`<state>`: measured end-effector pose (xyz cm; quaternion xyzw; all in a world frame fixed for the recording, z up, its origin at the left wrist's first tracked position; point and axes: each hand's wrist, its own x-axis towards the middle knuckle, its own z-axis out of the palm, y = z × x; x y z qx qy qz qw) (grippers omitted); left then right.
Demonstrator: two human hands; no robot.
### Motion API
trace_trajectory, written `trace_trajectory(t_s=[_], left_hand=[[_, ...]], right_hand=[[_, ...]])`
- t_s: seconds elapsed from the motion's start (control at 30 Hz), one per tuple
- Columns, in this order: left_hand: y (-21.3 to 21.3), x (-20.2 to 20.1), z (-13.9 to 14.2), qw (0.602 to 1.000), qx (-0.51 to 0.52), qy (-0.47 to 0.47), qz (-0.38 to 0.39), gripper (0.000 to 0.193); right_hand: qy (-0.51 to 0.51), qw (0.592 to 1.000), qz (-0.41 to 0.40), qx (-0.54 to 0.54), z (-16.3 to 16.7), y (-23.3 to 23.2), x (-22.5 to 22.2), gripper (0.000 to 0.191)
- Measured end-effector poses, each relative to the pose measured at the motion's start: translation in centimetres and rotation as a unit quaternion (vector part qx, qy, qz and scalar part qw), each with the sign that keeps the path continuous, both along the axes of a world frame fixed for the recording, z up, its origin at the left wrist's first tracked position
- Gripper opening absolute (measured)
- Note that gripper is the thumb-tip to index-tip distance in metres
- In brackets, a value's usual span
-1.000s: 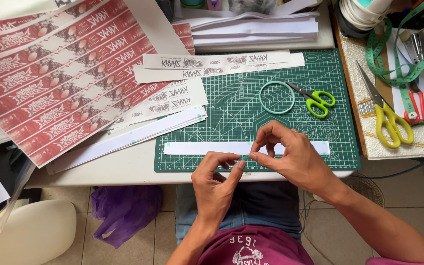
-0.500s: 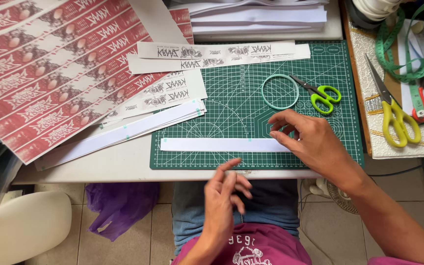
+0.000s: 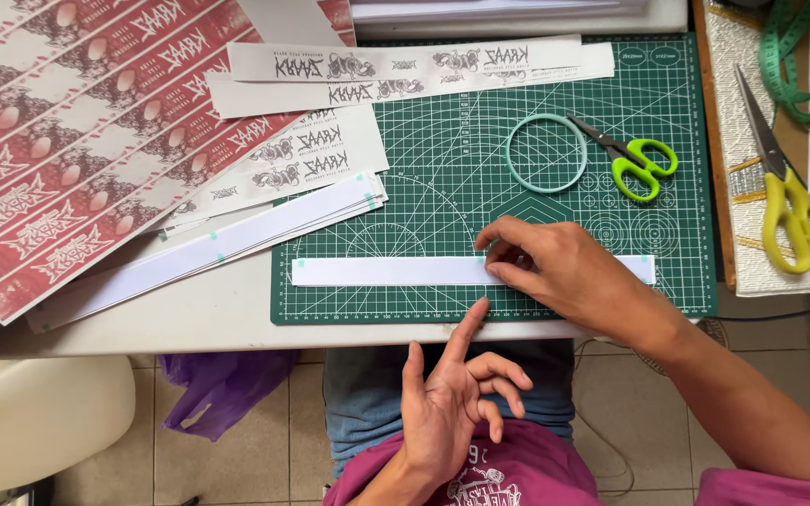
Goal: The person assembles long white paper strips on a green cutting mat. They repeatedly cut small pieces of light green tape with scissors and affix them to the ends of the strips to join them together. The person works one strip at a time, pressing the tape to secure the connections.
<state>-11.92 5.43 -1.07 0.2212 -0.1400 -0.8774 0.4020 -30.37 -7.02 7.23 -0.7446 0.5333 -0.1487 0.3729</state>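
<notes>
Green-handled scissors (image 3: 632,157), pale ring (image 3: 546,153), yellow-handled scissors (image 3: 789,192), red printed sheets (image 3: 77,141).

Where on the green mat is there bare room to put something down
Bare mat lies between the ring and the paper stack, above the white strip. Another patch sits right of the green scissors. The top edge is crowded with printed strips; the right hand covers the strip's middle.

White paper strip (image 3: 396,272) on green gridded cutting mat (image 3: 686,272).

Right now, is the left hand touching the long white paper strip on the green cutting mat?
No, the left hand is held open below the table edge, apart from the long white paper strip.
</notes>
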Motion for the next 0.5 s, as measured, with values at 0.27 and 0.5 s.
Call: trace_trajectory(t_s=[0.27,0.5], left_hand=[[0.00,0.28,0.22,1.000,0.020,0.022,0.000,0.111],[-0.04,0.25,0.43,0.999,0.021,0.024,0.004,0.113]], right_hand=[[-0.007,1.000,-0.002,0.020,-0.14,-0.22,0.07,0.026],[0.005,0.999,-0.009,0.031,-0.03,-0.36,0.27,0.027]])
